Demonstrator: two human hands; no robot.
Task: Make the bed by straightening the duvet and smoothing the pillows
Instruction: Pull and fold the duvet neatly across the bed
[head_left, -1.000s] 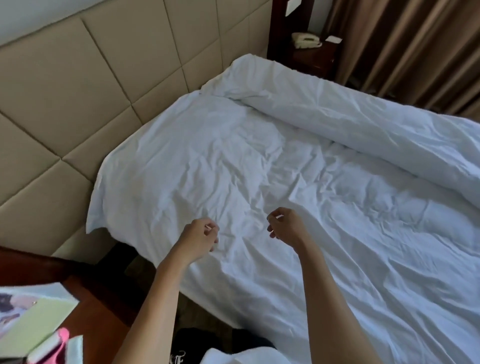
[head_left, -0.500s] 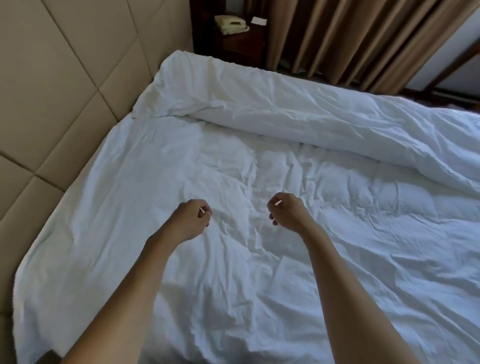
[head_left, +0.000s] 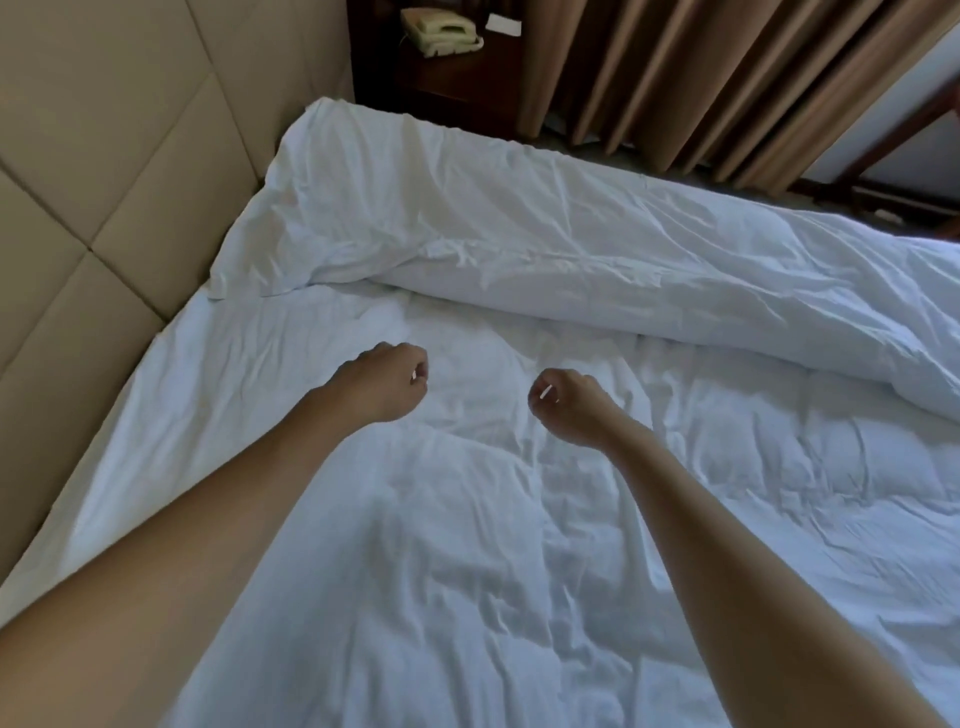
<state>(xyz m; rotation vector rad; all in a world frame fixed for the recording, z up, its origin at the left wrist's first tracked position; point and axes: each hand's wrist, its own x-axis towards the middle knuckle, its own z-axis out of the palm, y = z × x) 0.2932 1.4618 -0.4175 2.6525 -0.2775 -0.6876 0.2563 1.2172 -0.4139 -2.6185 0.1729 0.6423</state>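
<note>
Both hands, left hand (head_left: 387, 382) and right hand (head_left: 566, 408), curl empty over the soft, light duvet (head_left: 519, 545); grab its rolled fold at 1 o'clock.

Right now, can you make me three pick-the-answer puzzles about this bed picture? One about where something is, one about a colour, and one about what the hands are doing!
1. Where is the telephone?
A. On the dark bedside table past the far side of the bed
B. On the duvet
C. In a hand

2. What colour is the duvet?
A. Brown
B. White
C. Pink

3. How are the two hands?
A. Flat, pressing down
B. Fingers curled, holding nothing
C. Lifting a pillow

Answers:
1 A: the telephone sits on the bedside table beside the curtains.
2 B: the duvet is white and wrinkled.
3 B: the left hand and right hand have curled fingers above the cloth, with nothing in them.
</note>
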